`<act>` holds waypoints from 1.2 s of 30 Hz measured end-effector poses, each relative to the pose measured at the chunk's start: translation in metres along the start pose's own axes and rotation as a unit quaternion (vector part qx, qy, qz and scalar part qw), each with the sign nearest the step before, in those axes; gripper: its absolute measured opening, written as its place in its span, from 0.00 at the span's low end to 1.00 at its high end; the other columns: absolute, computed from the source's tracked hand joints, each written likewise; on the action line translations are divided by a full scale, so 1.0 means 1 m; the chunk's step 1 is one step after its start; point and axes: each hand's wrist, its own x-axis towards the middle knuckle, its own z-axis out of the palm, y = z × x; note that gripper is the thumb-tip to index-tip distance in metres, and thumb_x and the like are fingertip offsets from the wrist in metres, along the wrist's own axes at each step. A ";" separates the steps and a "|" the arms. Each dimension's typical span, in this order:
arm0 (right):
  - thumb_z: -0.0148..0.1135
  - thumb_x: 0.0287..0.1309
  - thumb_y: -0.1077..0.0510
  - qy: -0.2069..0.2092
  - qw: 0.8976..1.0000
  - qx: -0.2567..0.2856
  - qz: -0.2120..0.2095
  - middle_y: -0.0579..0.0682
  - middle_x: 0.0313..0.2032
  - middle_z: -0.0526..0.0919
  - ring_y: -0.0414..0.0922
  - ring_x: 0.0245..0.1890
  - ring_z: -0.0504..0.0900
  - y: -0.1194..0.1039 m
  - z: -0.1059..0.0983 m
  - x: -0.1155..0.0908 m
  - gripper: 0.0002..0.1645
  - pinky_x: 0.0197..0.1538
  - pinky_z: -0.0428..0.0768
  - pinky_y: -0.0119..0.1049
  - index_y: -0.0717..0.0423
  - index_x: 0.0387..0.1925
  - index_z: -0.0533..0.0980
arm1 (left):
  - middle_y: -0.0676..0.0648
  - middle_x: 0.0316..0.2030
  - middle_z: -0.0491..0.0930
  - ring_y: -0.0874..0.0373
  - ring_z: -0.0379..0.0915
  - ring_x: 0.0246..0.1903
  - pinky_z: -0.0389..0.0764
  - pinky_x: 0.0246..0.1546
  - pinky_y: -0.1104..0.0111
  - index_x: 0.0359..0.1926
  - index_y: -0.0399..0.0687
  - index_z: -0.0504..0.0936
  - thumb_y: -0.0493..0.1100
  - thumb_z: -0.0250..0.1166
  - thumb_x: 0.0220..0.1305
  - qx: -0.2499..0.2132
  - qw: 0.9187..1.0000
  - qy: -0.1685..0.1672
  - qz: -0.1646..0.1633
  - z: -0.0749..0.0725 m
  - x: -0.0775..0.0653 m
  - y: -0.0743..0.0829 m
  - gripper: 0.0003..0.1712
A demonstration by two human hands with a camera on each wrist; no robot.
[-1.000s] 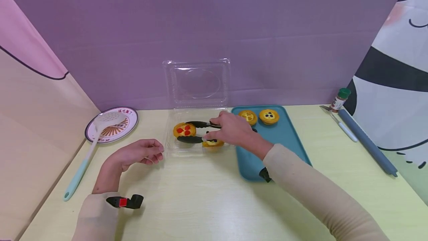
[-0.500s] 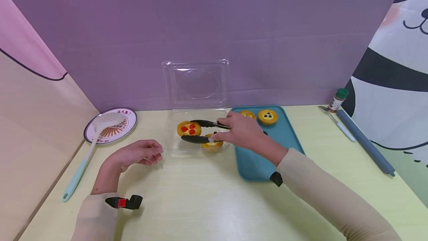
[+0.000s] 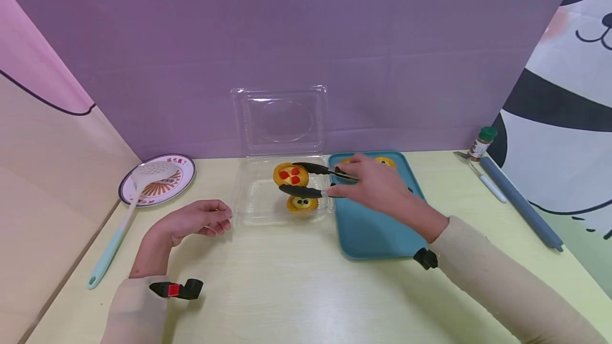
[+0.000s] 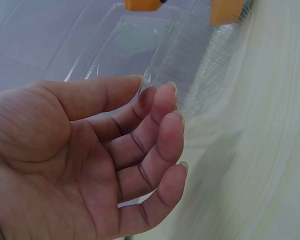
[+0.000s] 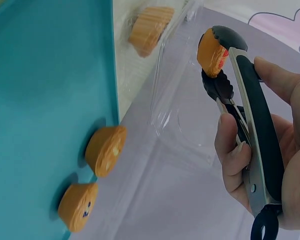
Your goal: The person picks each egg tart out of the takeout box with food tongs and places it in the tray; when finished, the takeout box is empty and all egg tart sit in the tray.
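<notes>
In the head view, my right hand grips black-and-metal tongs. Between the tong tips is an egg tart with red toppings, held up over the right half of an open clear plastic container. A second tart with dark dots sits inside that container, just below the held one. At the container's left edge, my left hand pinches the thin rim between thumb and index finger, its other fingers loosely curled. The right wrist view shows the tongs squeezing the raised tart from both sides.
Right of the container lies a blue tray with two tarts at its far end, partly hidden by my right hand. A slotted spatula rests across a plate at left. A spice jar, knife and blue-grey roll lie at right.
My right hand has moved to the right with the tongs, carrying the red-topped tart from the container's left side toward its right side. The left hand has stayed in place.
</notes>
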 end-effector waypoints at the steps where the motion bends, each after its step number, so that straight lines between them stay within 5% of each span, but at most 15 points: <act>1: 0.66 0.55 0.28 0.003 1.000 0.000 -0.001 0.47 0.51 0.79 0.41 0.31 0.77 0.002 -0.002 -0.002 0.45 0.29 0.73 0.35 0.46 0.68 0.72 | 0.46 0.37 0.81 0.54 0.78 0.38 0.80 0.44 0.64 0.50 0.31 0.72 0.45 0.56 0.75 0.001 1.000 0.000 0.001 0.000 0.000 0.000 0.18; 21: 0.66 0.55 0.29 0.042 0.997 -0.049 0.034 0.56 0.56 0.79 0.48 0.40 0.82 0.055 -0.029 -0.046 0.44 0.32 0.77 0.39 0.50 0.66 0.74 | 0.46 0.37 0.81 0.54 0.78 0.38 0.80 0.44 0.64 0.50 0.30 0.72 0.45 0.57 0.74 0.001 1.000 0.000 0.002 0.001 -0.001 0.004 0.19; 29: 0.67 0.54 0.30 0.049 0.997 -0.049 0.044 0.56 0.47 0.81 0.44 0.31 0.75 0.077 -0.027 -0.058 0.46 0.26 0.69 0.34 0.53 0.65 0.74 | 0.46 0.37 0.81 0.54 0.77 0.37 0.80 0.44 0.64 0.50 0.30 0.72 0.46 0.57 0.74 0.000 1.000 -0.001 0.003 0.001 -0.001 0.002 0.19; 36: 0.67 0.54 0.30 0.049 0.995 -0.064 0.052 0.58 0.49 0.81 0.45 0.31 0.77 0.088 -0.026 -0.062 0.45 0.25 0.70 0.33 0.54 0.64 0.75 | 0.46 0.37 0.81 0.55 0.77 0.37 0.80 0.44 0.64 0.50 0.30 0.72 0.45 0.57 0.74 -0.001 1.000 0.000 0.003 0.001 -0.001 0.003 0.18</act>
